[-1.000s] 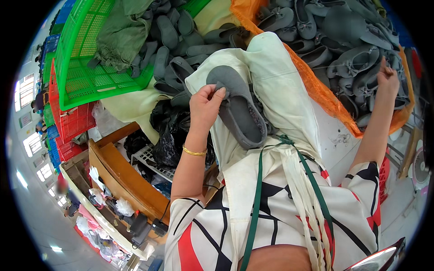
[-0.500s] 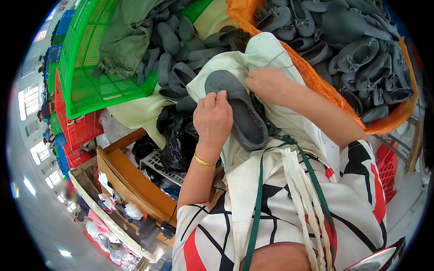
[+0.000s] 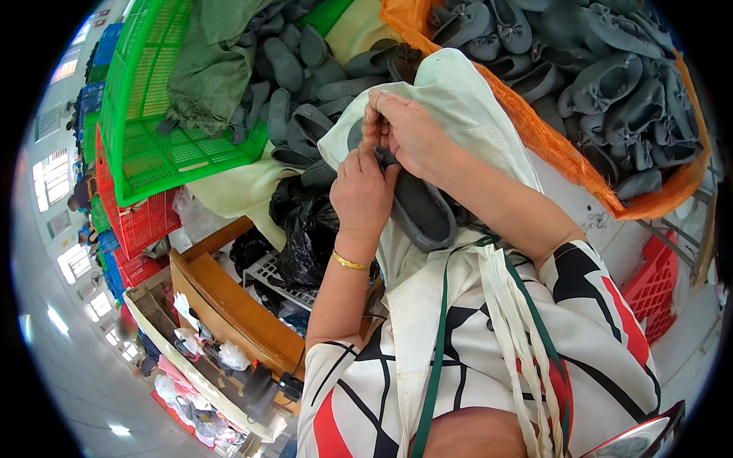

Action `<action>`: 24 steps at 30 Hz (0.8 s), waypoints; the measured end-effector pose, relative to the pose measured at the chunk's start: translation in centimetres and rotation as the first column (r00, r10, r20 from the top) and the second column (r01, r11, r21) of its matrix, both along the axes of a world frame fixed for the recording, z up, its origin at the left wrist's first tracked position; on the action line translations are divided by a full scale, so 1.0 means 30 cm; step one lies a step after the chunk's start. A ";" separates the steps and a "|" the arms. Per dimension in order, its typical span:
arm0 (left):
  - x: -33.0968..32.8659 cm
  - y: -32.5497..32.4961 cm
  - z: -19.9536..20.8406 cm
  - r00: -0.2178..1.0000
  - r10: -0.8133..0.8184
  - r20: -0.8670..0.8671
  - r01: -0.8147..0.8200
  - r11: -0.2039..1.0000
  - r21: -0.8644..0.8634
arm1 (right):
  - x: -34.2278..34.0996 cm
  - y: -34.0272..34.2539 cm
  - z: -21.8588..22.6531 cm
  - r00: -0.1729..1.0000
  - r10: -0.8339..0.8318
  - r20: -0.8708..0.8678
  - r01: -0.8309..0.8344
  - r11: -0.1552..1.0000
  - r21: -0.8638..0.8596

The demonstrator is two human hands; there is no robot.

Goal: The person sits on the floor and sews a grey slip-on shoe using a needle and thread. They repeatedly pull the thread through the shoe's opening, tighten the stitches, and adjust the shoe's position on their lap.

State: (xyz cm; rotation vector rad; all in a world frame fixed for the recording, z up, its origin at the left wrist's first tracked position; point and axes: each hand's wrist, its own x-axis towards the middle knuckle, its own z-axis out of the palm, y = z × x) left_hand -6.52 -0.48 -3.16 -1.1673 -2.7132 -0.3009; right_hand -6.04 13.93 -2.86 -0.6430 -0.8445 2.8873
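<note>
Grey slipper (image 3: 416,210) is being gripped by left hand (image 3: 363,191) and right hand (image 3: 408,130) beside an orange sack (image 3: 565,160) holding grey shoes (image 3: 603,84).

Single view, head-worn fisheye camera, left unit of a side-by-side pair. It looks steeply down over the wearer's chest and apron, close to the hands (image 3: 389,164), which meet near frame centre. Forearms enter from the lower edge. Far field holds a green crate (image 3: 153,145) at left and an orange bag (image 3: 550,145) at right. Straight edges bend toward the dark circular rim. No second view is supplied.
</note>
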 end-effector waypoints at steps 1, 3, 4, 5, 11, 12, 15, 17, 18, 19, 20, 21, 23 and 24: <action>-0.001 -0.006 -0.002 1.000 -0.013 -0.021 0.014 1.000 0.022 | 0.008 -0.002 0.015 1.000 0.023 0.016 -0.022 1.000 -0.012; -0.013 -0.039 -0.029 0.997 -0.035 -0.064 0.036 0.999 0.005 | 0.042 0.024 0.094 0.994 0.055 -0.097 -0.060 0.997 -0.047; -0.019 -0.050 -0.032 0.995 -0.045 -0.087 0.045 0.999 -0.002 | 0.063 0.035 0.138 0.985 0.071 -0.156 -0.082 0.995 -0.060; -0.029 -0.052 -0.030 0.995 -0.079 -0.062 0.080 0.997 0.005 | 0.085 0.032 0.170 0.988 0.040 -0.147 -0.048 0.997 -0.054; -0.059 -0.034 0.053 0.971 -0.236 -0.045 0.235 0.972 -0.008 | 0.183 0.024 0.248 0.993 -0.062 -0.104 0.055 0.996 -0.066; -0.068 -0.032 0.078 0.961 -0.269 -0.063 0.269 0.963 -0.008 | 0.204 0.016 0.262 0.991 -0.066 -0.119 0.057 0.996 -0.075; -0.060 -0.032 0.084 0.936 -0.351 -0.029 0.350 0.936 -0.025 | 0.296 -0.020 0.279 0.981 -0.037 -0.188 0.045 0.998 0.034; -0.022 -0.017 0.073 0.909 -0.408 0.084 0.406 0.913 0.043 | 0.391 -0.058 0.294 0.986 0.013 -0.168 0.011 0.990 0.138; 0.013 -0.008 0.047 0.890 -0.432 0.146 0.428 0.902 0.056 | 0.447 -0.081 0.303 0.991 0.049 -0.123 -0.024 0.981 0.191; 0.029 0.013 0.030 0.870 -0.456 0.187 0.451 0.890 0.070 | 0.468 -0.080 0.309 0.992 0.084 -0.095 -0.058 0.967 0.250; 0.058 0.017 0.012 0.848 -0.468 0.249 0.444 0.883 0.151 | 0.484 -0.066 0.288 0.990 0.090 -0.108 -0.060 0.965 0.257; 0.084 0.018 -0.029 0.853 -0.423 0.306 0.405 0.906 0.123 | 0.494 -0.047 0.259 0.985 0.128 -0.114 -0.090 0.951 0.296; 0.120 0.049 -0.019 0.819 -0.377 0.432 0.394 0.918 0.054 | 0.517 0.008 0.205 0.979 0.179 -0.098 -0.130 0.917 0.377; 0.126 0.058 -0.002 0.800 -0.386 0.459 0.394 0.915 0.083 | 0.517 0.038 0.200 0.985 0.133 -0.109 -0.053 0.837 0.545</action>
